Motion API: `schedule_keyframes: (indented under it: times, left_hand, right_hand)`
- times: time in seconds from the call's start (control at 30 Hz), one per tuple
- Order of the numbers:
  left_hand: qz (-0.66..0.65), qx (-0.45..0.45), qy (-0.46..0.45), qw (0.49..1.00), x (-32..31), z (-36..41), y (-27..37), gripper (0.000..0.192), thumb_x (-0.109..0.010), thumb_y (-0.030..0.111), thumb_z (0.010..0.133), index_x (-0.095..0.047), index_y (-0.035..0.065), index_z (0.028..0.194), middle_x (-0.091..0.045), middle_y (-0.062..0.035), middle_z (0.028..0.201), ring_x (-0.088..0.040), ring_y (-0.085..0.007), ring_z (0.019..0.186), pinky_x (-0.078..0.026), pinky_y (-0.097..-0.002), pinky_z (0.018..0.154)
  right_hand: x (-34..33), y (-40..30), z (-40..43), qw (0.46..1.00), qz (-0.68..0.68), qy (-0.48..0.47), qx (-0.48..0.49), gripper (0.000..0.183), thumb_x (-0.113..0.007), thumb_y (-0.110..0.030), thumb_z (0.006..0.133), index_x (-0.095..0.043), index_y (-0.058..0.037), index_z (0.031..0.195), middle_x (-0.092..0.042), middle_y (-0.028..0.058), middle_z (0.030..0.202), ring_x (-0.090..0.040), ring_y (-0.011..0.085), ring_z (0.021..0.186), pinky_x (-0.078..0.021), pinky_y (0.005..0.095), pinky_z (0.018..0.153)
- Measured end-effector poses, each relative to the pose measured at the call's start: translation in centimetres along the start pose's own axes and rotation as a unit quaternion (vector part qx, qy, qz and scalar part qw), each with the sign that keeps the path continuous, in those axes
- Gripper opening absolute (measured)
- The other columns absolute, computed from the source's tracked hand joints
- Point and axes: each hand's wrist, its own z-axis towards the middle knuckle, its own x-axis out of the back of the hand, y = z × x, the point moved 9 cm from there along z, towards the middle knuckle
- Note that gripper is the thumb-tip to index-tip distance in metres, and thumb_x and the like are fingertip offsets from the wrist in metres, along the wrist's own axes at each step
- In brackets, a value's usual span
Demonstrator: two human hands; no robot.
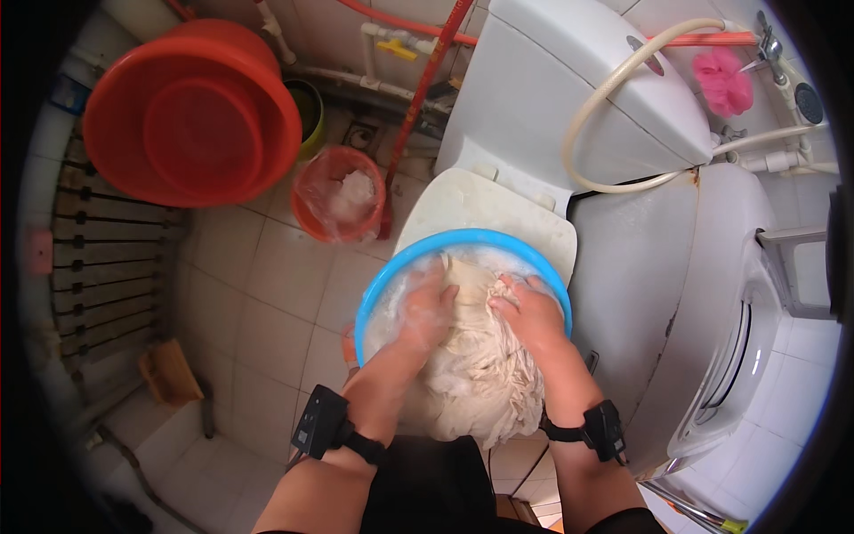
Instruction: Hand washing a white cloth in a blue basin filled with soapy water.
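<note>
A bright blue plastic basin (475, 235) rests on the closed white toilet lid (444, 200) before me. Cream-coloured wet cloth (477, 340) lies bunched in it, with white suds (383, 310) along the inside, and spills over the near rim. My left hand (427, 304), slightly blurred and wet with foam, grips the cloth's left side, its fingertips partly hidden. Across from it, my right hand (532, 310) pinches a gathered fold between thumb and fingers. Both forearms reach over the near rim, each wearing a black strapped device.
Right of the toilet stands a washing machine (627, 287); a cream hose (580, 113) loops above it. To the left are stacked red basins (280, 133), a small red bin (339, 230) with a plastic liner, and a red pole (421, 93). Tiled floor (267, 300) lies between.
</note>
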Motion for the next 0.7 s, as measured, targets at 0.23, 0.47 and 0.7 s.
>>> schedule_keyframes:
  times: [0.23, 0.47, 0.7]
  left_hand:
    - [0.052, 0.138, -0.089, 0.985, -1.7, 0.9, -2.7, 0.031, -0.054, 0.022, 0.086, -0.056, 0.0064, 0.112, -0.06, -0.0244, 0.098, -0.056, -0.039, 0.095, -0.045, -0.0449, 0.079]
    - [0.367, 0.08, -0.229, 0.898, -7.1, 2.3, -7.4, 0.028, -0.054, 0.023, 0.084, -0.059, 0.0053, 0.106, -0.061, -0.0208, 0.1, -0.059, -0.0327, 0.096, -0.046, -0.0412, 0.079]
    - [-0.451, 0.25, 0.002, 0.857, -0.9, -1.1, -2.7, 0.036, -0.055, 0.037, 0.087, -0.059, 0.0039, 0.1, -0.06, -0.0104, 0.089, -0.058, -0.0217, 0.081, -0.048, -0.0333, 0.076]
  right_hand:
    - [-3.4, -0.4, 2.7, 0.992, -0.065, -0.082, -0.065, 0.039, -0.053, -0.039, 0.082, -0.064, -0.0059, 0.1, -0.06, 0.0237, 0.099, -0.055, 0.0367, 0.099, -0.0436, 0.0419, 0.084]
    - [-5.4, 0.8, 5.0, 0.983, -0.174, -0.035, -0.055, 0.03, -0.049, -0.028, 0.083, -0.067, -0.0049, 0.082, -0.064, 0.0181, 0.086, -0.061, 0.0328, 0.083, -0.0477, 0.0432, 0.075]
    - [2.3, -4.2, -3.1, 0.967, 0.022, 0.242, 0.079, 0.026, -0.052, -0.019, 0.085, -0.065, 0.0002, 0.074, -0.062, 0.0198, 0.083, -0.06, 0.0341, 0.074, -0.047, 0.0415, 0.069]
